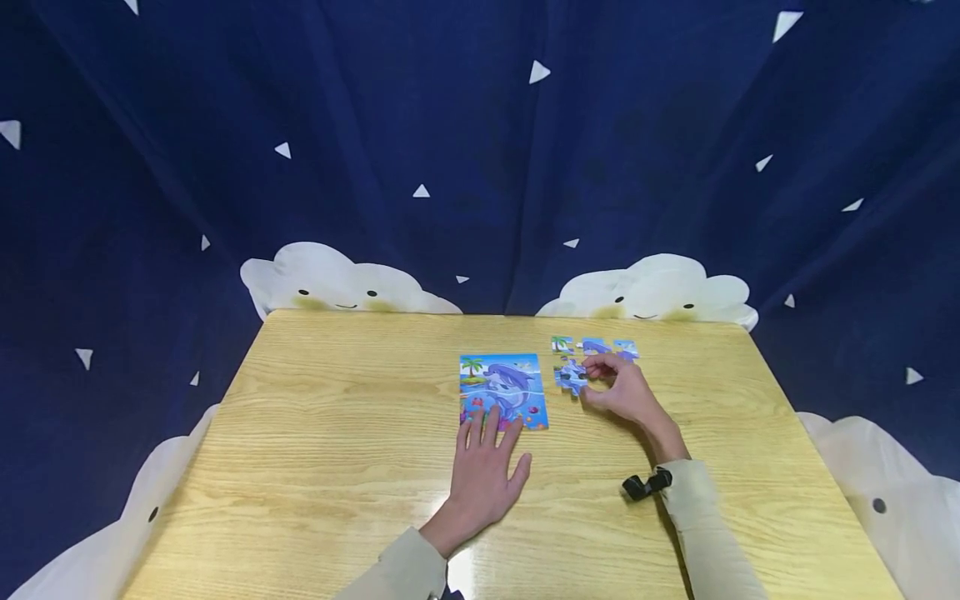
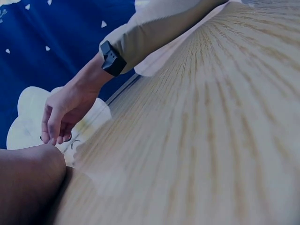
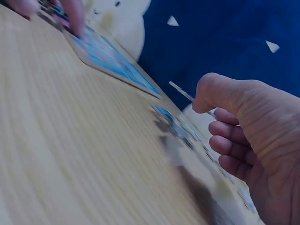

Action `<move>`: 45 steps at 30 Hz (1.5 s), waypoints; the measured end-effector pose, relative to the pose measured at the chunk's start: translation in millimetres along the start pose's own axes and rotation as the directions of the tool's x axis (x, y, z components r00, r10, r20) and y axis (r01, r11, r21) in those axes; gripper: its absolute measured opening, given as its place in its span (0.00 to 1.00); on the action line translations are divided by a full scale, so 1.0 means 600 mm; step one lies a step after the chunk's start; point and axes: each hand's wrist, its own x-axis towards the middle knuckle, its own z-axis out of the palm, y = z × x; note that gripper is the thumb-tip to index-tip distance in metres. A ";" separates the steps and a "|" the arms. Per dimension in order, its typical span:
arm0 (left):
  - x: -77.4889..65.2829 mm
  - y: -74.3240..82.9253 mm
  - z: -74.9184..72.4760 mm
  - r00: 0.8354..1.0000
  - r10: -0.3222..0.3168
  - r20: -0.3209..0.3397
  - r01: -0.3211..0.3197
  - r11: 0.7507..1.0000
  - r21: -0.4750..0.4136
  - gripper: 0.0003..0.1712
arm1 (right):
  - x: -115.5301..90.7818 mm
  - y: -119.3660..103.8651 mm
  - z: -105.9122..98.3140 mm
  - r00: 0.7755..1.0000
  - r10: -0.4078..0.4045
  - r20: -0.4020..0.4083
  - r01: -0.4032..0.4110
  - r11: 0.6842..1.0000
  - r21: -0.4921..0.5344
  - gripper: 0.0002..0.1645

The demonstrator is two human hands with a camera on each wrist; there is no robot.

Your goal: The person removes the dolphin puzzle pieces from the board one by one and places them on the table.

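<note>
A dolphin picture board [image 1: 517, 371] with a palm tree lies at the middle of the table. My left hand [image 1: 483, 479] rests flat with spread fingers over its lower edge. To the board's right, my right hand [image 1: 618, 387] pinches a jigsaw piece [image 3: 181, 90] between thumb and fingers. In the right wrist view that piece is seen edge-on, raised above the table. Loose jigsaw pieces lie by the right hand, among them a palm-tree piece [image 1: 562, 343] and a dolphin piece [image 1: 596, 345]. The right hand partly hides others. The left wrist view shows no pieces clearly.
The wooden table [image 1: 337, 467] reaches back to a dark blue curtain [image 1: 480, 150] with white triangles and cloud shapes. A black wrist device [image 1: 647, 484] is on the right forearm, by the beige sleeve [image 1: 705, 521].
</note>
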 end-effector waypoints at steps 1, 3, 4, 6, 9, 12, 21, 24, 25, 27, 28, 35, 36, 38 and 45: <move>0.000 0.000 0.000 1.000 0.000 0.001 0.000 1.000 0.001 0.32 | -0.001 0.006 -0.006 1.000 0.011 -0.003 -0.011 1.000 -0.011 0.24; 0.001 0.001 0.000 1.000 -0.003 0.000 0.003 1.000 0.005 0.32 | -0.002 0.015 -0.018 0.999 0.042 -0.007 -0.042 0.999 -0.026 0.24; 0.001 0.001 0.001 1.000 -0.004 -0.001 0.004 1.000 0.006 0.32 | -0.004 0.019 -0.024 0.998 0.058 -0.014 -0.059 0.998 -0.032 0.25; 0.001 0.003 0.003 1.000 0.000 -0.004 0.000 1.000 0.005 0.32 | -0.007 0.028 -0.032 0.997 0.079 -0.020 -0.079 0.996 -0.051 0.25; -0.001 0.005 0.005 1.000 0.001 -0.004 -0.001 1.000 0.007 0.32 | -0.012 0.043 -0.040 0.996 0.094 -0.013 -0.094 0.994 -0.061 0.25; -0.003 0.006 0.008 1.000 0.001 0.001 -0.001 1.000 0.009 0.32 | -0.017 0.054 -0.044 0.994 0.107 -0.006 -0.108 0.992 -0.059 0.24; -0.001 0.002 0.005 1.000 -0.002 -0.004 0.002 1.000 0.018 0.32 | -0.018 0.063 -0.044 0.994 0.111 -0.017 -0.112 0.989 -0.093 0.23; -0.002 0.001 0.005 1.000 0.002 -0.007 -0.002 1.000 0.018 0.32 | -0.017 0.065 -0.043 0.993 0.117 -0.017 -0.119 0.986 -0.115 0.23; -0.002 0.000 0.004 1.000 0.003 -0.008 -0.003 1.000 0.018 0.32 | -0.017 0.065 -0.043 0.993 0.120 -0.017 -0.121 0.986 -0.118 0.23; -0.002 0.000 0.003 1.000 0.004 -0.014 -0.004 1.000 0.017 0.32 | -0.016 0.064 -0.044 0.991 0.132 -0.015 -0.133 0.985 -0.114 0.23; -0.002 0.000 0.003 1.000 0.004 -0.017 -0.004 1.000 0.017 0.32 | -0.015 0.064 -0.044 0.991 0.136 -0.013 -0.137 0.984 -0.111 0.23; -0.002 0.001 -0.002 1.000 -0.002 0.010 0.002 1.000 0.000 0.32 | -0.017 0.061 -0.046 0.988 0.152 0.010 -0.149 0.982 -0.118 0.23; -0.002 0.001 -0.002 1.000 -0.006 0.021 0.006 1.000 0.003 0.32 | -0.016 0.061 -0.046 0.989 0.149 0.012 -0.147 0.982 -0.117 0.23; -0.002 0.001 -0.003 0.999 -0.011 0.032 0.011 1.000 0.004 0.32 | -0.016 0.061 -0.046 0.990 0.140 0.015 -0.138 0.983 -0.120 0.23; 0.000 0.001 0.001 1.000 -0.007 0.013 0.007 1.000 0.008 0.32 | -0.014 0.060 -0.048 0.988 0.152 0.016 -0.148 0.976 -0.159 0.24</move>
